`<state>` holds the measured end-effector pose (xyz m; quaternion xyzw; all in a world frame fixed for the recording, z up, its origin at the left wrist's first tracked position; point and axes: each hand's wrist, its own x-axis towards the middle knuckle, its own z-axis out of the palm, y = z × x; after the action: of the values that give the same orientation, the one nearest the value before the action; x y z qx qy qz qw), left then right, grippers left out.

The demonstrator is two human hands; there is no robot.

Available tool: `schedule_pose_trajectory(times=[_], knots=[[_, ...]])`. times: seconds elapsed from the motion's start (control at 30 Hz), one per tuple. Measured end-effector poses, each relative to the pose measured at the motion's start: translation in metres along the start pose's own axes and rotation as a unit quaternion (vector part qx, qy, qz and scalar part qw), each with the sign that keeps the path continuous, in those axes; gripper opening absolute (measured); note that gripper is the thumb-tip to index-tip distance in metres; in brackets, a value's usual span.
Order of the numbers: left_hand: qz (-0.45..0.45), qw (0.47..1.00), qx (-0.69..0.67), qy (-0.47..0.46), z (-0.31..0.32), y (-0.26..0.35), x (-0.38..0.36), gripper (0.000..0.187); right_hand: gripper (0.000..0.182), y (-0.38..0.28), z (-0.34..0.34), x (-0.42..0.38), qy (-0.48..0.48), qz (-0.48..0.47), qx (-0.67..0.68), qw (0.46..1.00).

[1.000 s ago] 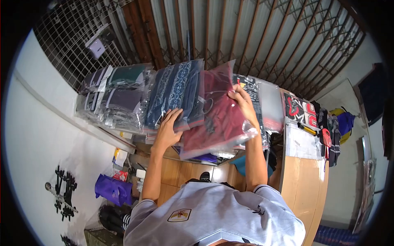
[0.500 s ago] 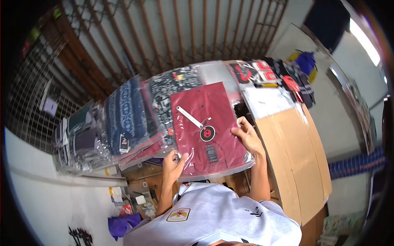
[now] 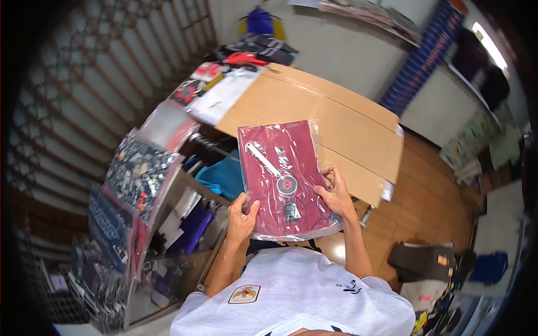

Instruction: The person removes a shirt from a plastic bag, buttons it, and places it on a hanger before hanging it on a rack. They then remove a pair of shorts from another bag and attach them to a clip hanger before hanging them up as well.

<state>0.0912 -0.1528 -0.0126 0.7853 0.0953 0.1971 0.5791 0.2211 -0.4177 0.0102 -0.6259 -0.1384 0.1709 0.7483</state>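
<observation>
A folded maroon garment in a clear plastic bag (image 3: 263, 204) is held up in front of my chest. A white strip tag (image 3: 262, 159), a round black tag with a red mark (image 3: 287, 185) and a small dark label (image 3: 291, 211) show through the plastic. My left hand (image 3: 242, 218) pinches the bag's lower left edge between thumb and fingers. On the opposite side, my right hand (image 3: 334, 196) grips the right edge, its thumb lying on the front. The fingertips behind the bag are hidden.
Beyond the bag stands a table topped with brown cardboard (image 3: 353, 129). Bagged patterned garments (image 3: 140, 168) lie on a glass case at left, with a blue item (image 3: 221, 176) inside the gap beside it. A dark box (image 3: 421, 261) sits on the wooden floor at right.
My view and body have turned right, so the stacked garments now appear at left and the cardboard table ahead. Both hands still hold the bagged maroon garment.
</observation>
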Motion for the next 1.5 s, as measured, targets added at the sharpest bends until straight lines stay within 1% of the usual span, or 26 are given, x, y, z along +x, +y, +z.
schedule_pose_trajectory(times=[0.07,0.1,0.2,0.23,0.33,0.37,0.43,0.47,0.5,0.6,0.63,0.67,0.73,0.77,0.8,0.87,0.9,1.0,1.13,1.23,1.27,1.33,1.47,1.5], knots=[[-0.002,0.997,-0.057,-0.046,0.049,0.004,-0.005,0.015,0.047,0.011,-0.052,-0.034,0.057,-0.023,-0.018,0.998],[-0.025,0.994,-0.06,-0.089,0.069,-0.003,-0.008,0.011,0.048,0.016,-0.076,-0.052,0.086,-0.034,-0.027,0.995],[-0.013,0.986,-0.113,-0.126,0.139,-0.01,-0.015,0.011,0.057,0.01,-0.128,-0.105,0.173,0.006,0.02,0.985],[-0.016,0.984,-0.126,-0.122,0.161,-0.007,-0.017,0.013,0.065,-0.002,-0.14,-0.123,0.186,0.02,-0.006,0.982],[-0.011,0.982,-0.153,-0.108,0.208,0.0,-0.022,0.013,0.067,0.008,-0.181,-0.167,0.214,0.033,0.133,0.967],[-0.019,0.982,-0.149,-0.113,0.22,0.0,-0.021,0.013,0.067,0.016,-0.188,-0.176,0.241,0.01,0.186,0.953],[-0.002,0.985,-0.148,-0.09,0.247,0.012,-0.023,0.013,0.068,0.033,-0.205,-0.193,0.284,0.017,0.189,0.94],[0.007,0.986,-0.148,-0.077,0.261,0.018,-0.021,0.013,0.068,0.041,-0.213,-0.198,0.304,0.019,0.19,0.933],[0.011,0.987,-0.133,-0.087,0.271,0.012,-0.019,0.006,0.074,0.049,-0.22,-0.201,0.314,0.013,0.198,0.928],[0.01,0.988,-0.14,-0.061,0.309,0.004,-0.013,0.007,0.084,0.05,-0.228,-0.194,0.363,0.019,0.244,0.899],[0.009,0.988,-0.146,-0.047,0.322,0.004,-0.011,0.013,0.092,0.048,-0.234,-0.187,0.36,0.007,0.249,0.899],[0.011,0.993,-0.115,-0.039,0.332,0.004,-0.009,0.016,0.091,0.045,-0.241,-0.18,0.361,0.006,0.265,0.894],[0.014,0.998,-0.052,-0.021,0.35,0.0,-0.005,0.021,0.086,0.047,-0.26,-0.158,0.385,0.031,0.269,0.882],[0.012,0.999,-0.049,-0.02,0.359,-0.001,-0.004,0.029,0.067,0.045,-0.27,-0.148,0.387,0.032,0.256,0.885],[-0.012,1.0,0.002,-0.026,0.367,-0.008,-0.002,0.034,0.041,0.046,-0.282,-0.139,0.373,0.032,0.237,0.896],[-0.013,1.0,-0.014,-0.013,0.387,0.0,-0.002,0.043,0.028,0.045,-0.305,-0.12,0.378,0.058,0.223,0.897],[-0.041,0.999,-0.015,-0.025,0.392,0.005,-0.001,0.058,0.024,0.045,-0.316,-0.11,0.374,0.058,0.216,0.9],[-0.035,0.999,0.009,0.009,0.413,0.008,0.002,0.068,0.021,0.043,-0.345,-0.088,0.356,0.094,0.163,0.915],[-0.079,0.996,0.035,0.038,0.432,0.009,0.009,0.08,0.016,0.036,-0.368,-0.065,0.338,0.127,0.129,0.924],[-0.08,0.991,0.089,0.068,0.443,0.005,0.017,0.083,0.015,0.038,-0.382,-0.05,0.317,0.13,0.088,0.935],[-0.091,0.991,0.074,0.067,0.445,0.003,0.018,0.084,0.015,0.041,-0.386,-0.045,0.312,0.131,0.085,0.937],[-0.111,0.991,0.044,0.069,0.447,0.019,0.026,0.085,0.014,0.041,-0.392,-0.033,0.301,0.133,0.079,0.941],[-0.089,0.987,0.061,0.121,0.459,0.002,0.036,0.084,0.017,0.036,-0.402,-0.009,0.27,0.13,0.052,0.953],[-0.104,0.985,0.057,0.127,0.46,0.015,0.038,0.083,0.016,0.034,-0.402,0.0,0.281,0.112,0.074,0.95]])
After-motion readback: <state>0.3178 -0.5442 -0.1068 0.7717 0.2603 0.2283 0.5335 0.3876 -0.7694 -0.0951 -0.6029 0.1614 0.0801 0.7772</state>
